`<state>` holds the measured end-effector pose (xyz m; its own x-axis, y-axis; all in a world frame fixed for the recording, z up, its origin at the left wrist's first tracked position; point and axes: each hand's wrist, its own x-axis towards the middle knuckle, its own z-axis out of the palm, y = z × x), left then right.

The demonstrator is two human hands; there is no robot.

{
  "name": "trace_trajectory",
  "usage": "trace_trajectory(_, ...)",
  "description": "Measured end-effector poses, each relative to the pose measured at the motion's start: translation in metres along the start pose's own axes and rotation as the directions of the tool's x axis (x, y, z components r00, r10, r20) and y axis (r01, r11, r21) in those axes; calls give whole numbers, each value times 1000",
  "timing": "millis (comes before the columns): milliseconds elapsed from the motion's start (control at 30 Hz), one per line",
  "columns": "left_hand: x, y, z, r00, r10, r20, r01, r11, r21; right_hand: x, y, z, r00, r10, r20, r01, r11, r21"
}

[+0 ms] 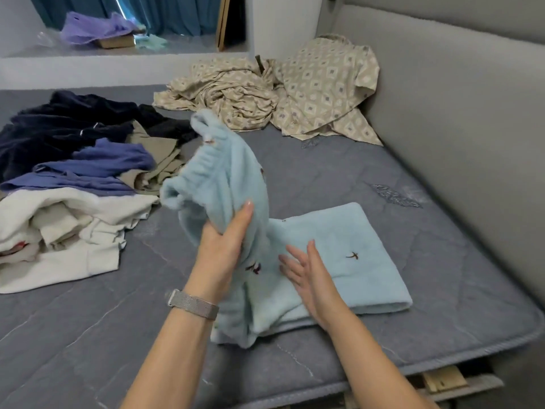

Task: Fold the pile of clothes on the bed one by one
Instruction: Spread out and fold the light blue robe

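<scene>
At the far left lay the pile [73, 178] of unfolded clothes: a white garment [65, 231] nearest, cut off by the frame edge, blue ones [97, 166] above it, khaki pieces [156, 154] tucked under, and dark navy ones [73, 119] at the back. A red mark showed in the white folds, too small to read as writing.

The left hand [224, 249], a woven grey band [193, 304] on its wrist, gripped a light blue top [224, 178], thumb curled over the cloth and the other fingers hidden behind it. The fabric rose bunched and blurred above the fingers, its lower part hanging to the bed [88, 335]. Small dark embroidery beside the palm was partly covered and could not be made out.

The right hand [306, 276] was spread open, fingers straight, resting flat on the part of the top lying below the left hand. Just right of its fingertips lay a folded light blue piece [354, 246] bearing a small brown bird-like motif [352, 255]; no lettering was legible.

Beyond the fingers, against the grey headboard [442, 98], sat crumpled patterned beige bedding [295, 93].
</scene>
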<state>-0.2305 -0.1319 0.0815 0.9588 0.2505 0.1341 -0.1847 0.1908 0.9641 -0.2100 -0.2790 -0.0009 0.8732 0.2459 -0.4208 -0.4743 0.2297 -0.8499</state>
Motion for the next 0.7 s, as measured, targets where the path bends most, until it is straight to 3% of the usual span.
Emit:
trace_trajectory(67,0,-20,32,982,-8,191,-28,982,186,2,-11,-23,999,6,-35,9,905,426)
trace_trajectory(133,-4,-47,58,899,-96,428,-78,925,371,2,-21,-46,995,-14,-94,69,783,618)
trace_trajectory(200,-9,-79,74,774,-254,580,-239,731,639,2,-29,-65,982,-18,-189,142,732,666)
trace_trajectory(267,-14,-99,78,751,-342,565,-392,457,798,0,-37,-77,968,35,-249,135,763,632)
trace_trajectory(300,-16,-104,78,763,-295,574,-428,434,793,0,-39,-82,956,54,-289,132,800,585)
trace_trajectory(367,-19,-96,75,819,-153,553,-386,567,727,2,-39,-90,905,-9,-425,176,918,356)
trace_trajectory(433,-16,-85,64,908,-17,419,-301,670,679,2,-37,-93,811,-191,-553,243,970,21)
trace_trajectory(467,-14,-79,54,937,55,344,-291,669,684,1,-39,-92,771,-311,-557,268,950,-159)
trace_trajectory(500,-12,-74,44,951,129,280,-295,644,706,1,-43,-90,717,-450,-532,296,888,-351)
trace_trajectory(567,-11,-73,20,956,240,170,-279,562,779,7,-53,-88,577,-722,-381,332,634,-699)
trace_trajectory(600,-10,-75,8,963,253,93,-215,516,829,12,-60,-86,558,-775,-297,330,536,-777)
trace_trajectory(700,3,-88,-24,976,128,-177,110,414,904,24,-78,-71,770,-610,-184,222,527,-820)
